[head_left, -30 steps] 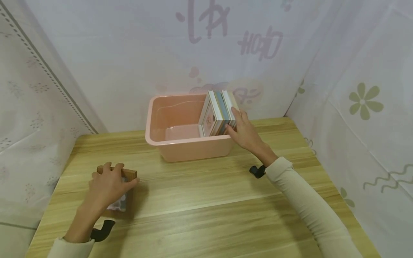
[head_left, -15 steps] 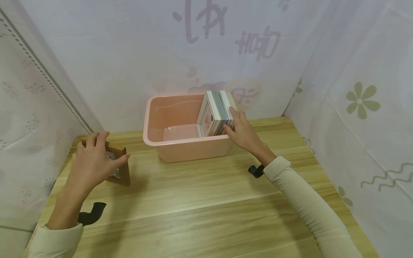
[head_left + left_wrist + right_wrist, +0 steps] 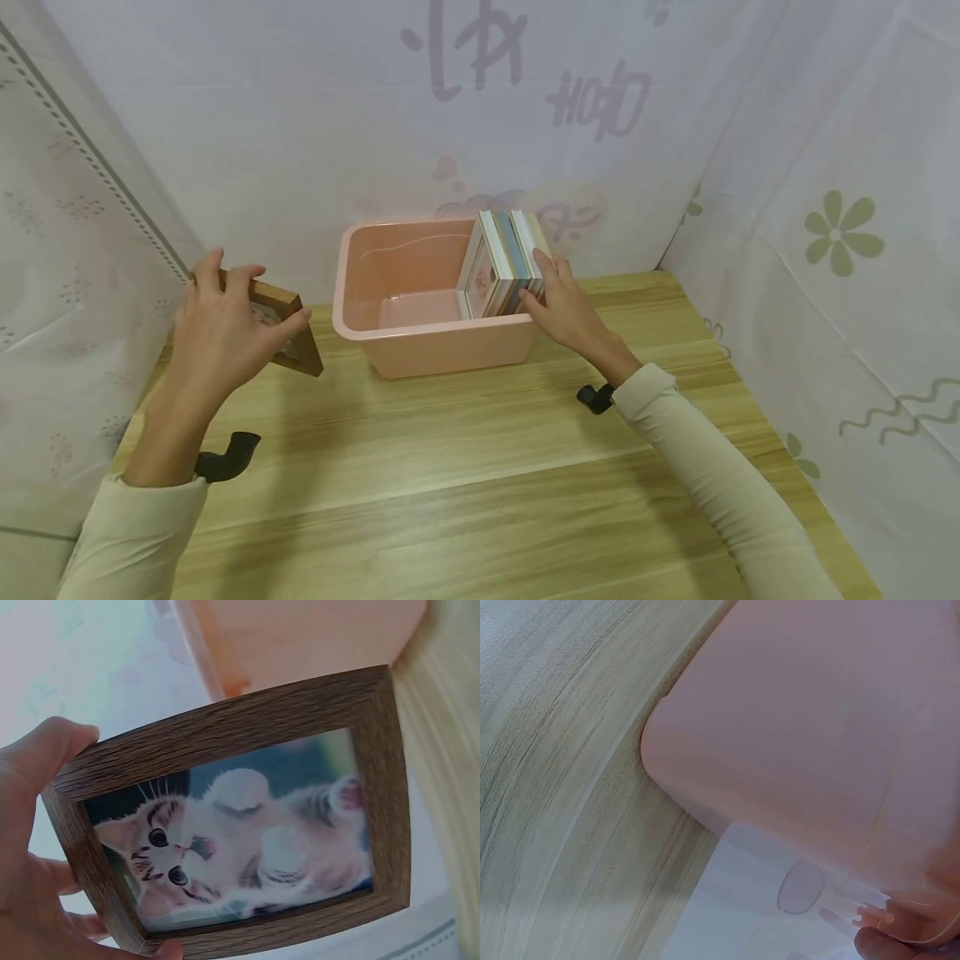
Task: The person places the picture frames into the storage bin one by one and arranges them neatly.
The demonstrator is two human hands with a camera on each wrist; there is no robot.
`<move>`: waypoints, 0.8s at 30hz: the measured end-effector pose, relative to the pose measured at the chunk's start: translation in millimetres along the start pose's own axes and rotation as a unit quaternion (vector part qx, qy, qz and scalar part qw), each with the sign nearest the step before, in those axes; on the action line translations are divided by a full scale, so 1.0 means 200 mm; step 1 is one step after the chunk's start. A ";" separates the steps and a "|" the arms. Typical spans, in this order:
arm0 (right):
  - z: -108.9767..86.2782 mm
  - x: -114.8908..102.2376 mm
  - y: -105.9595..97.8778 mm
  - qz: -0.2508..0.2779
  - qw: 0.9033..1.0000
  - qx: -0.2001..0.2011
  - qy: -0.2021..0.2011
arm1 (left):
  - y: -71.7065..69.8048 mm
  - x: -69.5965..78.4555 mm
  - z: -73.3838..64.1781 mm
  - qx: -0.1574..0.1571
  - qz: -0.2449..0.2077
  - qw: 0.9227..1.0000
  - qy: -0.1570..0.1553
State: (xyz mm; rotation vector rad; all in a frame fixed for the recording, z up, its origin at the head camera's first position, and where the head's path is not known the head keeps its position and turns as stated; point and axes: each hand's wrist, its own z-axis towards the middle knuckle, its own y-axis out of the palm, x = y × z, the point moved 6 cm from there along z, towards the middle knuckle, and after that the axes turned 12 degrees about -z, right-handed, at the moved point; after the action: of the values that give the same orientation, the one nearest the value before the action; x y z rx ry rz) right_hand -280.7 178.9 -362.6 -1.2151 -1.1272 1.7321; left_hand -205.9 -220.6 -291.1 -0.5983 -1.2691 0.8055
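My left hand [image 3: 217,342] grips a brown wooden picture frame [image 3: 306,348] at one end, above the table and left of the pink plastic tub [image 3: 450,354]. In the left wrist view, a kitten photo [image 3: 262,859] shows within the frame, lying sideways, with the thumb and fingers on opposite edges. Several picture frames [image 3: 502,246] with white and blue-grey edges stand packed in the tub's right end. My right hand [image 3: 566,308] holds that stack at its near right corner. Only a fingertip [image 3: 889,946] of it shows by the tub's rim in the right wrist view.
The tub stands at the back of a wood-grain table [image 3: 465,492], close to a printed fabric backdrop [image 3: 300,167]. More patterned fabric [image 3: 840,333] borders the right side. Black curved mounts sit at both wrists, the left mount [image 3: 228,457] hanging over the tabletop.
My left hand has lifted the wooden picture frame off the table and carried it toward the back, turning it upright on the way. My right hand has kept its place at the stack.
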 end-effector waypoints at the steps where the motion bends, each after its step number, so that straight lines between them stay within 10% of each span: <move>1: 0.00 0.00 0.00 -0.001 1.000 0.001 0.001 | 0.00 0.01 0.01 0.003 -0.003 1.000 0.002; 24: 0.00 0.00 -0.01 -0.010 1.000 0.009 -0.009 | -0.15 0.38 0.22 0.084 -0.019 0.995 0.042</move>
State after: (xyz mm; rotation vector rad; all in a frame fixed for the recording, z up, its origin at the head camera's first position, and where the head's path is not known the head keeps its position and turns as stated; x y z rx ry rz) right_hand -281.3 178.6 -361.3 -1.1762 -1.1292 1.7391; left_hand -235.5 -179.9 -213.2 -0.4675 -1.1198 0.8377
